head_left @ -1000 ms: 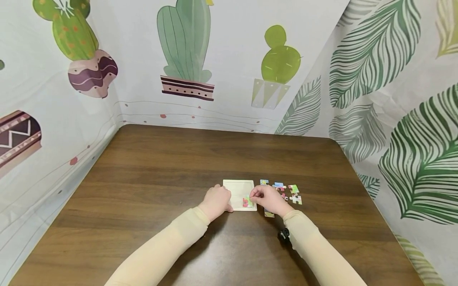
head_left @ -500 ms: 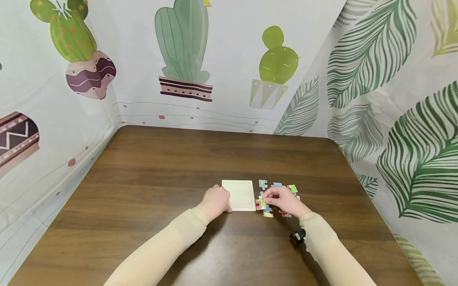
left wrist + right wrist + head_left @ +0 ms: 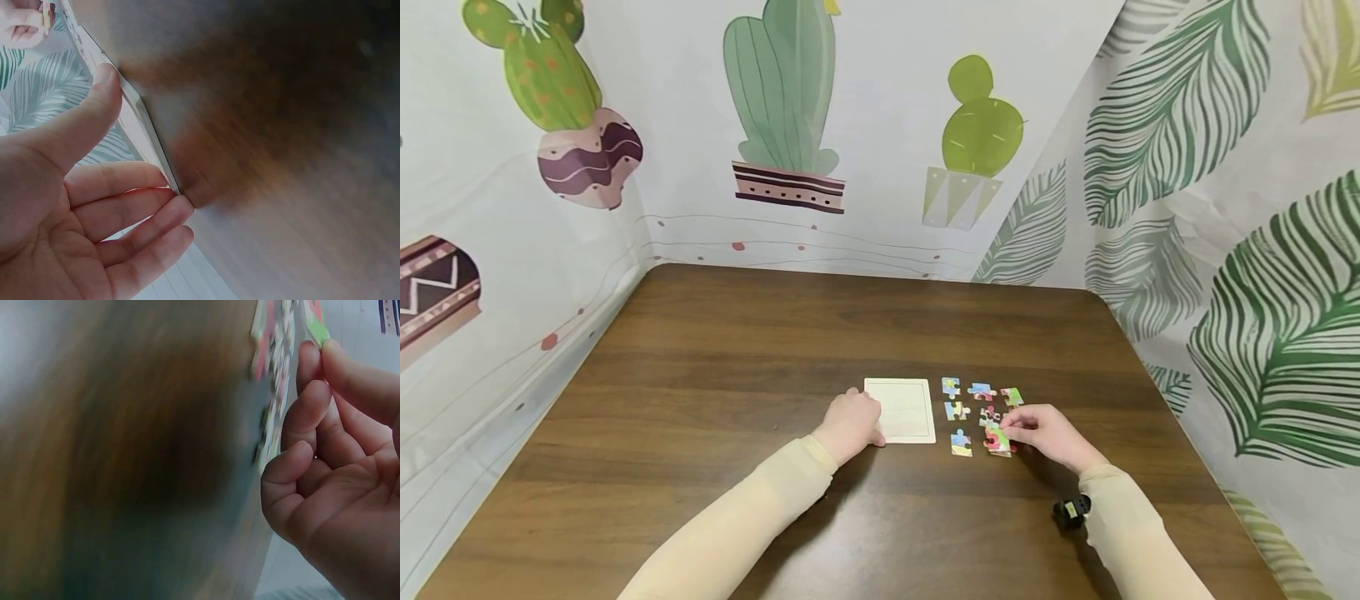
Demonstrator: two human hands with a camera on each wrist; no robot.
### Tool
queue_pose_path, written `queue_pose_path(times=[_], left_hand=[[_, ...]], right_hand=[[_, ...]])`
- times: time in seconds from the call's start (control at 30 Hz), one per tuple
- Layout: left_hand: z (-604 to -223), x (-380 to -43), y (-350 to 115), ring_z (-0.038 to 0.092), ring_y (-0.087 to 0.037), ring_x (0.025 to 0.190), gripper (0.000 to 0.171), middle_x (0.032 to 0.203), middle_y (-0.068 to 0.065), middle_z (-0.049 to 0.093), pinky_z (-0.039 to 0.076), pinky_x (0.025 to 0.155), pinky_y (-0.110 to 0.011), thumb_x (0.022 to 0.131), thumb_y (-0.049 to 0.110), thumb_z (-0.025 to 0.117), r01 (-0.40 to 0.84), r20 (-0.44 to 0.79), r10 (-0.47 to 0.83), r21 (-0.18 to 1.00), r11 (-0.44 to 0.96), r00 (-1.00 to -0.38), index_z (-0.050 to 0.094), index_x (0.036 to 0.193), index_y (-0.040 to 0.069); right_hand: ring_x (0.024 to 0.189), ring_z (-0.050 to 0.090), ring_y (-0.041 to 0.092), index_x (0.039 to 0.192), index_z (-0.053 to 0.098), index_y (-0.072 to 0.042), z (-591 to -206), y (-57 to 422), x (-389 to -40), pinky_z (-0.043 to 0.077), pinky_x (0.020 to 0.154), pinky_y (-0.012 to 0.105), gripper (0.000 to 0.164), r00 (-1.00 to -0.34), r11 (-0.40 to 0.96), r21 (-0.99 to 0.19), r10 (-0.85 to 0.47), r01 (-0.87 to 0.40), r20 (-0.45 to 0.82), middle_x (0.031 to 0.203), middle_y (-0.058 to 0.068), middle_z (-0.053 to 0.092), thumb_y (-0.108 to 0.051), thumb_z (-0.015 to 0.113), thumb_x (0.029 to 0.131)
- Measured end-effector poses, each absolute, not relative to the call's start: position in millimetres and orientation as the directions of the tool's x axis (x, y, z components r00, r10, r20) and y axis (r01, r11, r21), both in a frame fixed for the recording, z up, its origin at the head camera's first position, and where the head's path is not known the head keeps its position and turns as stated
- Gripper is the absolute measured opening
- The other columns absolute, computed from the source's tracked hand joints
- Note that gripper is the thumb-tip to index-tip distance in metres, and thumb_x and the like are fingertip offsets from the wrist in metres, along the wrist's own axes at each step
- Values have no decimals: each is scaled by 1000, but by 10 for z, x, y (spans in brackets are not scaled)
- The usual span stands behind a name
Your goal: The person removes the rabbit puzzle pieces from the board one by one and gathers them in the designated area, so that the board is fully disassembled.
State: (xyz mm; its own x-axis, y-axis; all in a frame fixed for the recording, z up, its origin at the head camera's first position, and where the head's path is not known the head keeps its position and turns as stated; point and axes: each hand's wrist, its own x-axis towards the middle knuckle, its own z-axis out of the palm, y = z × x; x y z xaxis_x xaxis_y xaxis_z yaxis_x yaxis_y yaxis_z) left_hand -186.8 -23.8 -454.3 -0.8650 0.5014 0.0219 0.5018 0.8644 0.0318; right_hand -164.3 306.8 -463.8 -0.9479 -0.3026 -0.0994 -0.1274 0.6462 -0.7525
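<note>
A square, pale puzzle tray (image 3: 904, 410) with a raised rim lies flat on the table, nothing inside it. My left hand (image 3: 852, 423) grips its left side, the thumb along the near edge and the fingers at the corner, as the left wrist view shows the tray (image 3: 141, 112) between thumb and fingers. Between thumb and index finger, my right hand (image 3: 1051, 435) pinches a red and green puzzle piece (image 3: 997, 439) by its edge. The held piece (image 3: 315, 326) is tilted and overlaps other pieces lying beneath it in the head view.
Several loose puzzle pieces lie right of the tray, among them a blue one with a yellow figure (image 3: 951, 386), a blue and yellow one (image 3: 961, 442) and a green one (image 3: 1011, 397). The brown wooden table (image 3: 760, 333) meets a patterned cloth wall (image 3: 880, 125) behind.
My right hand has moved right, carrying the red and green puzzle piece from the tray's lower right corner over to the loose pieces. My left hand stays at the tray.
</note>
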Motion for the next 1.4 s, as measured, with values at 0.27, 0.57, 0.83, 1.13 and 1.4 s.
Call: queue_pose_path(times=[0.27, 0.57, 0.83, 1.13, 1.4], left_hand=[[-4535, -1868, -237, 59, -23, 72, 34, 79, -5, 66, 51, 63, -35, 64, 44, 81, 499, 22, 498, 30, 866, -867, 65, 67, 14], [-4559, -1877, -232, 58, -23, 71, 34, 79, -5, 66, 51, 62, -35, 63, 44, 81, 502, 29, 501, 40, 864, -865, 67, 69, 13], [-4555, -1873, -234, 57, -22, 72, 33, 77, -4, 64, 50, 62, -34, 63, 43, 81, 491, 30, 490, 44, 870, -871, 66, 66, 14], [-4546, -1872, -239, 57, -22, 72, 34, 77, -4, 64, 50, 62, -35, 64, 44, 81, 487, 20, 487, 43, 872, -873, 67, 69, 13], [-4561, -1876, -235, 56, -23, 70, 33, 76, -5, 64, 51, 62, -35, 62, 40, 82, 493, 36, 492, 68, 867, -870, 67, 67, 12]], right_hand=[[70, 55, 9, 92, 68, -2, -4635, 3358, -1544, 45, 56, 26, 10, -968, 687, -722, -223, -75, -112, 85, 7, 67, -10, 68, 86], [73, 54, 15, 96, 67, 0, -4635, 3488, -1456, 44, 61, 28, 14, -971, 693, -721, -166, 7, -169, 87, 8, 66, -10, 68, 86], [74, 58, 9, 95, 68, 0, -4687, 3555, -1465, 47, 65, 25, 12, -975, 698, -716, -167, -9, -150, 85, 8, 67, -9, 67, 86], [73, 55, 11, 91, 70, -2, -4683, 3502, -1450, 46, 65, 25, 10, -983, 739, -674, -125, 0, -137, 84, 6, 67, -10, 69, 85], [75, 55, 13, 91, 71, -3, -4678, 3489, -1439, 47, 66, 25, 10, -985, 756, -655, -112, 2, -132, 86, 6, 68, -11, 70, 84]])
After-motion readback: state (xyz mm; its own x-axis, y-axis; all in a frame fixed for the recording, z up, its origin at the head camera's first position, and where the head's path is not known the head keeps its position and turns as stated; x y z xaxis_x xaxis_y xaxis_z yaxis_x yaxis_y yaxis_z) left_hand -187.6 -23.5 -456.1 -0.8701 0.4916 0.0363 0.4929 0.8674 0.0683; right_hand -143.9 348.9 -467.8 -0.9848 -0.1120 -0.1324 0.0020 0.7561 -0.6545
